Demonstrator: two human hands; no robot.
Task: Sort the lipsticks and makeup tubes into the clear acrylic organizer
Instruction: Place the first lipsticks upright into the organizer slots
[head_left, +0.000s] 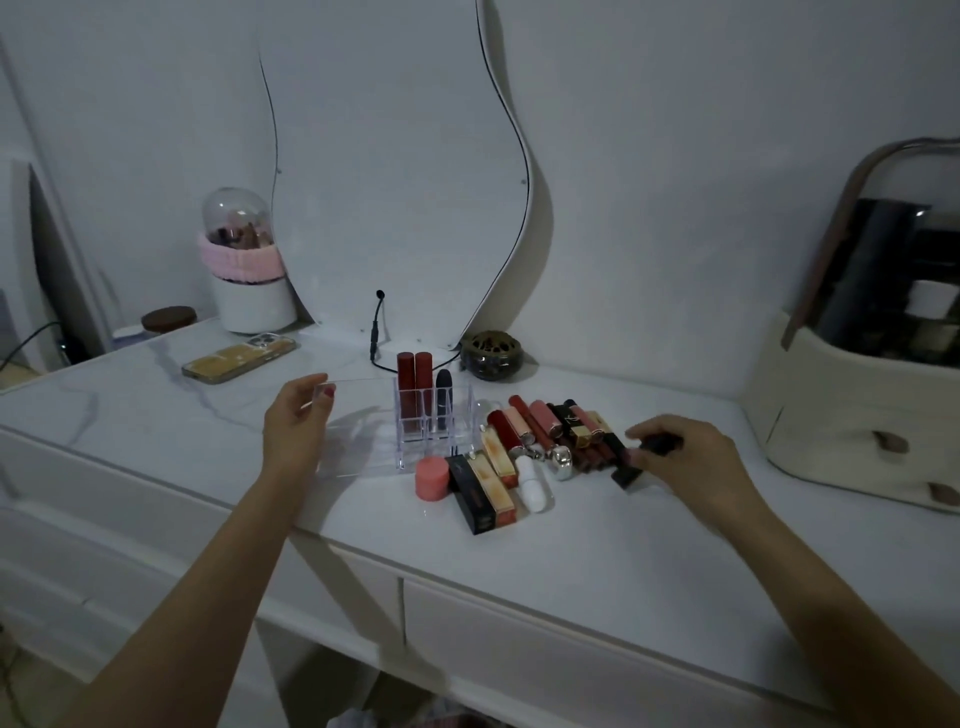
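The clear acrylic organizer (363, 431) stands at the middle of the white dresser top. Two red tubes (414, 387) and one dark lipstick (443, 397) stand upright in its right-hand slots. My left hand (296, 421) grips the organizer's left end at its upper rim. To the right lies a pile of lipsticks and tubes (550, 431), with a pink round pot (431, 478), a black and gold box (480, 493) and a white tube (532, 483) nearer me. My right hand (685, 457) is at the pile's right edge, fingers closed on a dark lipstick (660, 444).
A phone (239, 358) lies at the back left, near a domed brush holder (247, 270). A brass bowl (491, 356) and a cable (376, 338) sit behind the organizer below the mirror. A cream cosmetic case (857, 405) fills the right side. The table's front edge runs close to my forearms.
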